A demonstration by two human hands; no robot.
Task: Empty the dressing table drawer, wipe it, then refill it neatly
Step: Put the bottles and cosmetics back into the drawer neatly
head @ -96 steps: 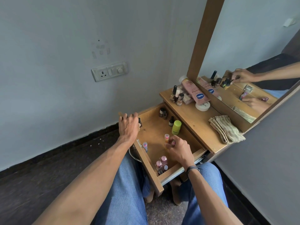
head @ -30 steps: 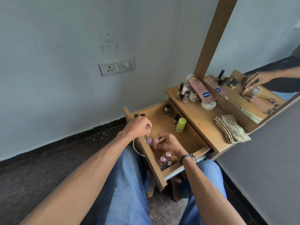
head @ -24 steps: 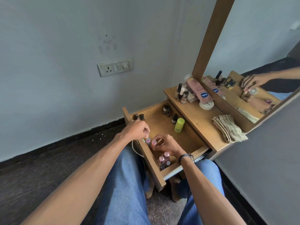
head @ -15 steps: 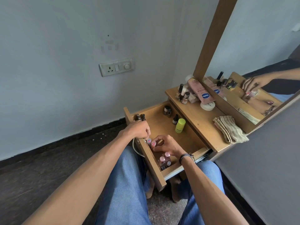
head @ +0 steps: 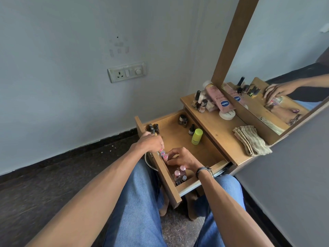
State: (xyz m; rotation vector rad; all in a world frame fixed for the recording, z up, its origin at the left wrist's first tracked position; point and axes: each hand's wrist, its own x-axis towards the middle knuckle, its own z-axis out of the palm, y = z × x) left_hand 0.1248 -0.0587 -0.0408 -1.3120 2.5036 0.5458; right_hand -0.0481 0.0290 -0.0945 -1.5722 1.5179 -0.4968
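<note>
Evidently the refill was under way: the drawer (head: 178,139) stood pulled out over the person's lap, its floor bare in the middle and bottles set along its walls. The left hand (head: 150,142) lay curled over the drawer's front wall, fingertips down on one end of a short row of pink-capped vials (head: 163,155). Whether it gripped one I cannot tell, since the knuckles hid it. The right hand (head: 181,158) was bent round the other end of that row, thumb and fingers pinching a vial close against the front wall. More pink bottles (head: 179,173) stood packed in the front corner nearest the camera, dark bottles (head: 154,129) in the front corner toward the room wall, and a green bottle (head: 196,136) upright near the bench's front edge. On the bench (head: 213,127) a cloth (head: 251,141) lay folded at the near end, with a tube (head: 218,98) and polishes at the far corner (probably awaiting their turn).

To do this step well, I judged, each vial should go down upright, touching its neighbour and the wall, one hand steadying the row while the other lets go gently. Such narrow things would likely topple in a chain if nudged. Filling toward the corner group would leave no gap, and the arm should lift clear, not drag across the caps.
</note>
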